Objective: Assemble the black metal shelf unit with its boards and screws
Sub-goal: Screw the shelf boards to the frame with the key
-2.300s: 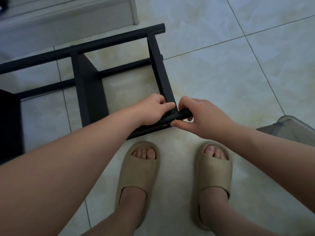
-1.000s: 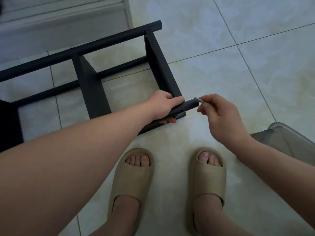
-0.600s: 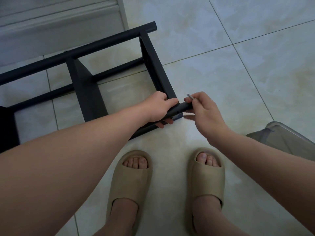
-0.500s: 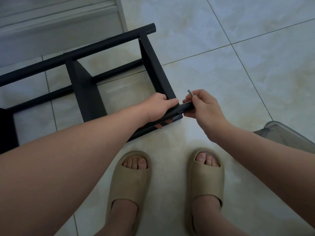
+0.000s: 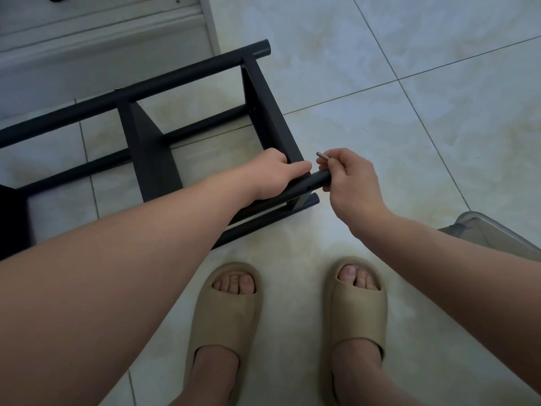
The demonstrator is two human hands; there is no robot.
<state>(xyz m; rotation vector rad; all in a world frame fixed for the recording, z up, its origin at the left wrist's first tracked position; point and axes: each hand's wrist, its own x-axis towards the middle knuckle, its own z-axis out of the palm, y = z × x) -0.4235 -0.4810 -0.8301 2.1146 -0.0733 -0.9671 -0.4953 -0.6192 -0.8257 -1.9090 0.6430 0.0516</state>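
**Frame on its side, pin held at the tube end**

The black frame (image 5: 146, 148) lies on its side on the tiled floor (image 5: 409, 127). Its long tubes run from left to right, rising in the picture, with their open ends pointing right. The left hand (image 5: 278, 177) grips the nearest tube (image 5: 314, 183) beside the end crosspiece. The right hand (image 5: 351, 183) pinches a grey pin (image 5: 322, 156) just above that tube's end, and the pin slants up and left. Tan slippers (image 5: 355, 312) stand nearby.

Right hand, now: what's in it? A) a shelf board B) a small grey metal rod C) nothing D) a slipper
B: the right hand pinches a small grey metal rod just above the end of the black frame tube that the left hand grips.
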